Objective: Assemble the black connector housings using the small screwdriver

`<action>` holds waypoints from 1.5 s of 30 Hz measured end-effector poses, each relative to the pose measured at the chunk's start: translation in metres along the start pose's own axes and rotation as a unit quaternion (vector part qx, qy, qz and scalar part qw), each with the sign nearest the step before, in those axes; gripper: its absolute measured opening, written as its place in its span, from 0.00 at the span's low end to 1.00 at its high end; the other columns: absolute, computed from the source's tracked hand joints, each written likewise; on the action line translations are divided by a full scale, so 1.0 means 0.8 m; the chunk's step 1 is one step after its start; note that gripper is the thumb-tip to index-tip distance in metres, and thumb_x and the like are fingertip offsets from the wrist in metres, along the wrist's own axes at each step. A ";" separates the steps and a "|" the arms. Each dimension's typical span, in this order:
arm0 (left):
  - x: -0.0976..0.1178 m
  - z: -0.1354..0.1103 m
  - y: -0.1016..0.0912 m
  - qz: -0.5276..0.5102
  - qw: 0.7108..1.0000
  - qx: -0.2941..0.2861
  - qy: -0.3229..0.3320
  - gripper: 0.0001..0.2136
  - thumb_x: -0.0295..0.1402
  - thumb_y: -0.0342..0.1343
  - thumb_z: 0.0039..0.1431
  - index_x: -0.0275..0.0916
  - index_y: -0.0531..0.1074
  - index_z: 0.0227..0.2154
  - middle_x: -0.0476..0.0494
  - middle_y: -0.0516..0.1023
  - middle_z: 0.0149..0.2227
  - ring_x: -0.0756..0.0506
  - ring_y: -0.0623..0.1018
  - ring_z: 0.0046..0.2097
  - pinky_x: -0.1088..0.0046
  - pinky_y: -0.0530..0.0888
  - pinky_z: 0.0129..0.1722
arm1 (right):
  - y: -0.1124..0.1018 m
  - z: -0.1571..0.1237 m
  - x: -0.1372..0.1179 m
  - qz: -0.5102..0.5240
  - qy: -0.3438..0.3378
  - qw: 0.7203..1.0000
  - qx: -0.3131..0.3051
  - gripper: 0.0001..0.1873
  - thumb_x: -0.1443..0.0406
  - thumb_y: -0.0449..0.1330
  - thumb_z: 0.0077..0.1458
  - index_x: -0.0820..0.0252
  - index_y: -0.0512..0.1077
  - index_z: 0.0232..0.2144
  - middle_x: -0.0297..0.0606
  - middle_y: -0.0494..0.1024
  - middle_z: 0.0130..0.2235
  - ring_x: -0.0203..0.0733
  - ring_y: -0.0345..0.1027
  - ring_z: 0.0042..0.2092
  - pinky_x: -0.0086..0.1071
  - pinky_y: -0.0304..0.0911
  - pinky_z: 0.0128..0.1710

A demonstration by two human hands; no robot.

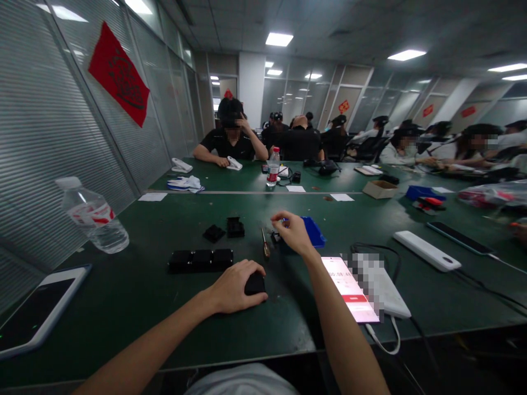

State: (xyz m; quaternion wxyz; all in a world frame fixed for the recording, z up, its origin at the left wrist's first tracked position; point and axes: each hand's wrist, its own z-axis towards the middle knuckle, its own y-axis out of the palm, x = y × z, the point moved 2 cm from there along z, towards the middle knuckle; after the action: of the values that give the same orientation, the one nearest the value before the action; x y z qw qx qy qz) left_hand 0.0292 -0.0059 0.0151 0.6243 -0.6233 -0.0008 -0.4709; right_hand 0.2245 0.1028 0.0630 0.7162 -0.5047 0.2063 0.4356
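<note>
My left hand point(236, 285) rests on the green table point(135, 296) with its fingers closed round a small black block point(255, 284). My right hand point(292, 230) reaches forward to the blue tray point(315, 230), thumb and fingers pinched on something too small to make out. A screwdriver point(265, 244) lies between the hands. A row of three black blocks point(201, 259) sits left of my left hand, and two more black parts point(225, 229) lie beyond it.
A water bottle point(95, 215) lies at the left, with a tablet point(35, 312) near the front left corner. A lit phone point(349, 288), a white power bank point(426, 250) and cables are at the right. Several people sit at the far tables.
</note>
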 end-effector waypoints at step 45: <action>-0.008 -0.002 0.005 -0.018 1.000 0.010 -0.013 0.21 0.39 0.67 0.55 0.42 0.68 0.48 0.43 0.76 0.45 0.40 0.78 0.46 0.61 0.74 0.49 | -0.033 -0.005 0.066 -0.308 0.240 0.917 -0.081 0.27 0.77 0.62 0.50 0.59 0.78 0.53 0.51 0.82 0.48 0.55 0.77 0.52 0.38 0.69 0.51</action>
State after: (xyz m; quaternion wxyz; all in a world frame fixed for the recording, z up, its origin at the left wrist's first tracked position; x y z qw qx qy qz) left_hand 0.0271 -0.0041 0.0083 0.6219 -0.6227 -0.0250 -0.4741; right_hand 0.2750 0.1180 0.0370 0.7007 -0.6889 0.1699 0.0745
